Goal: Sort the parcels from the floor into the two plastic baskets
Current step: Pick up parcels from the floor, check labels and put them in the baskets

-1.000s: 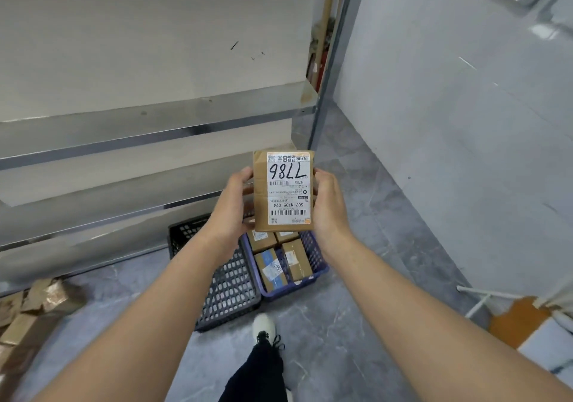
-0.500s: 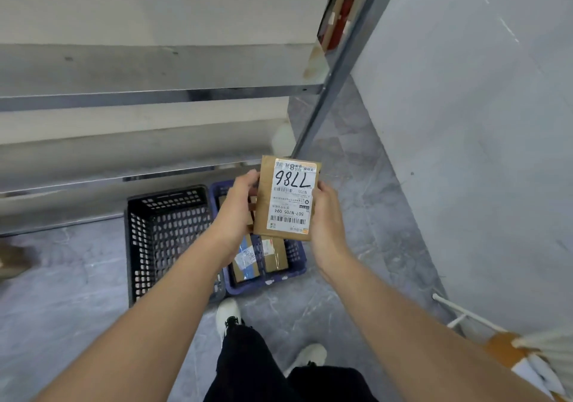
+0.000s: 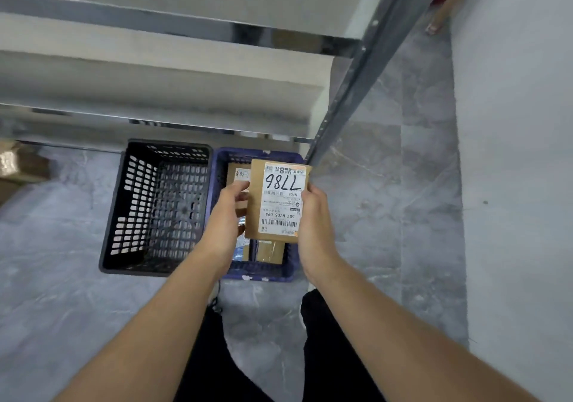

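The brown parcel (image 3: 273,203) was held in the air over the blue basket (image 3: 217,169), its white label facing up with "7786" handwritten on it. The left hand (image 3: 224,220) pinched the parcel's left edge, its fingers (image 3: 239,188) curled against that edge. The right hand (image 3: 313,215) gripped the right edge with the thumb on the label side; its other fingers were hidden beneath the parcel. Other brown parcels (image 3: 269,251) lay inside the blue basket. The black basket (image 3: 155,206) stood just beside it on the grey floor (image 3: 387,215).
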Motion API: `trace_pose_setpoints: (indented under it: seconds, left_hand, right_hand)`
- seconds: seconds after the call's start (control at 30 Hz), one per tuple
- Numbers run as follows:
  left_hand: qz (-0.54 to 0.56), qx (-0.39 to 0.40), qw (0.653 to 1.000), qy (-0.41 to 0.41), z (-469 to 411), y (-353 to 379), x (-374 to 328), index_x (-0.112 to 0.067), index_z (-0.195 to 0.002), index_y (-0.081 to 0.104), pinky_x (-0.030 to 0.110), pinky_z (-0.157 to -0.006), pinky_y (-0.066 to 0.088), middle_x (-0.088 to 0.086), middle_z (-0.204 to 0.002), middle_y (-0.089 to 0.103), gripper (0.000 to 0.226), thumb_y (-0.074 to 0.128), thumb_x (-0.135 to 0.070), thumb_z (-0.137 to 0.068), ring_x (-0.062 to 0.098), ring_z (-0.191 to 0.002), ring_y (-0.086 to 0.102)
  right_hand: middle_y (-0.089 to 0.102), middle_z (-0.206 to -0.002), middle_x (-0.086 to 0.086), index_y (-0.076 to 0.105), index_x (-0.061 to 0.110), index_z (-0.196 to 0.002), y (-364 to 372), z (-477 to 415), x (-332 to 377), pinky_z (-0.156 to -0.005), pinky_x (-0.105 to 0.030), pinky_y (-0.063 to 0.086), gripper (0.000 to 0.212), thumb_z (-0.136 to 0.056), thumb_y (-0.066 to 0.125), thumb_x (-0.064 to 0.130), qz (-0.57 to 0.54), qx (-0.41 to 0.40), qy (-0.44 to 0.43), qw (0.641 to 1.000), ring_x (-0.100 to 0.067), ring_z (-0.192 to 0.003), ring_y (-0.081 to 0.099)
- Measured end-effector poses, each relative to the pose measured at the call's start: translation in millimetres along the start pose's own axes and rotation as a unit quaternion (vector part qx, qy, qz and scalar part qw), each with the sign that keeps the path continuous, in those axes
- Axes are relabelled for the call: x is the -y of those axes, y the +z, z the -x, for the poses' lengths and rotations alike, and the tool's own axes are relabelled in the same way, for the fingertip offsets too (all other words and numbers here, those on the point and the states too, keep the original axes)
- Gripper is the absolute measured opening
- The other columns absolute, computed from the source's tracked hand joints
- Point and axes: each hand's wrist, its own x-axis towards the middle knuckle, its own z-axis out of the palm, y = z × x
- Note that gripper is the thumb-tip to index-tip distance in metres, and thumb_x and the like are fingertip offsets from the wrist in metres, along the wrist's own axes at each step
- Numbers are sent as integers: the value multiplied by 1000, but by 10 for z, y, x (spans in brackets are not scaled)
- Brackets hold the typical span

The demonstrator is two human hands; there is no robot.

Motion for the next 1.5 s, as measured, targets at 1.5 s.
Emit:
trace_pose_setpoints:
  seconds: [1.5]
  left_hand:
    - [-18,-3,997,-79,-4246,462,2375,-29,-127,67,46,-116,35,-1,-122,73,61,40,-65,-87,19,-123,60]
  right_hand:
    - [73,-126,5,61,32,-147,676,-3869,-2332,-86,-32,41,50,-110,32,49,91,4,93,992,-11,-110,65]
